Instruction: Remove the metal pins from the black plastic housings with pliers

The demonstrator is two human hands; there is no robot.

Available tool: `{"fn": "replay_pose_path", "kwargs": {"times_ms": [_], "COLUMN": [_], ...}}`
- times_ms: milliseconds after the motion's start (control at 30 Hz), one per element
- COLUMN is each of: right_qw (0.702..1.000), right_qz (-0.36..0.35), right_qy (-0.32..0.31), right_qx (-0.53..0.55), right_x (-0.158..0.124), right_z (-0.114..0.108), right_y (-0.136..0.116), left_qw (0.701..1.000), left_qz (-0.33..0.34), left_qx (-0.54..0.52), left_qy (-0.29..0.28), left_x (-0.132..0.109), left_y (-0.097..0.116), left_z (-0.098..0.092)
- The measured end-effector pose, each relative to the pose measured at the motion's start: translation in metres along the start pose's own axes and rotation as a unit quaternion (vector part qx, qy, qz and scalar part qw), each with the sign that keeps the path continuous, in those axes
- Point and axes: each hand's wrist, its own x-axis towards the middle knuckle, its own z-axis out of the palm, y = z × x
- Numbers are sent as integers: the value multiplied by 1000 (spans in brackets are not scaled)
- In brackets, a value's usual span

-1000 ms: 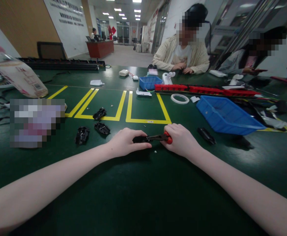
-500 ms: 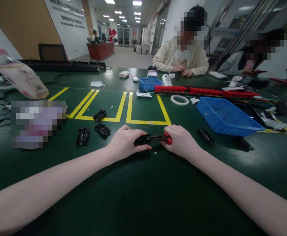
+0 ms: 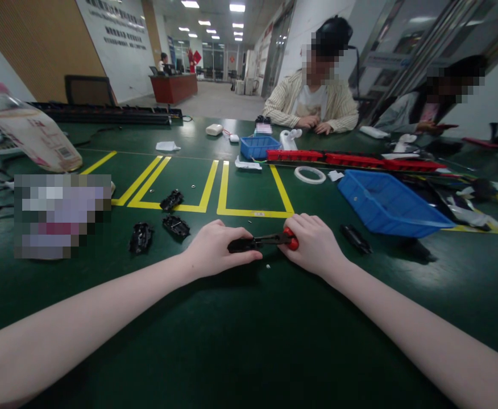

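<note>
My right hand (image 3: 312,241) is closed round the red handles of a pair of pliers (image 3: 270,240). The dark jaws point left and meet a black plastic part (image 3: 241,245), which my left hand (image 3: 215,245) pinches between thumb and fingers. Much of that part is hidden by my left fingers. To the left of my left hand lie more black plastic parts: one (image 3: 176,226) close by, one (image 3: 171,200) behind it and one (image 3: 141,237) further left. Another black part (image 3: 356,238) rests right of my right hand. A tiny pale scrap (image 3: 268,266) lies below the pliers.
A blue bin (image 3: 394,201) stands at the right, a smaller blue bin (image 3: 260,146) further back. A long red strip (image 3: 351,160) and a white ring (image 3: 310,175) lie beyond my hands. A bottle (image 3: 36,133) leans at the left. A person (image 3: 312,102) sits opposite.
The black part and the pliers' jaws have tilted slightly between my hands. Both hands keep their hold. The whole view has shifted a little.
</note>
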Motion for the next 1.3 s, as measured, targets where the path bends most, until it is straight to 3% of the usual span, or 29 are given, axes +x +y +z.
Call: {"fn": "replay_pose_path", "kwargs": {"times_ms": [200, 367, 500, 567, 733, 800, 1100, 1300], "right_qw": [1000, 1000, 999, 999, 999, 999, 999, 999], "right_qz": [-4, -15, -21, -22, -23, -23, -18, -25], "right_qy": [7, 9, 12, 12, 22, 25, 16, 22], "right_qx": [-7, 19, 32, 41, 41, 41, 27, 31], "right_x": [-1, -1, -2, -2, -3, -3, -2, -2], "right_z": [2, 2, 2, 2, 2, 3, 3, 3], "right_y": [1, 3, 3, 3, 3, 3, 3, 3], "left_qw": [1000, 984, 960, 938, 844, 832, 825, 881], "left_qz": [-3, 44, -5, -52, -123, -131, -96, -100], "left_qx": [-7, -172, -275, -340, -521, -539, -551, -455], "left_qy": [3, -22, -45, -51, -25, -25, -73, -79], "left_x": [-1, 1, 4, 6, 11, 10, 4, 3], "left_y": [1, -3, -7, -10, -15, -13, -6, 3], "left_z": [0, -3, -6, -5, 5, 8, 7, 10]}}
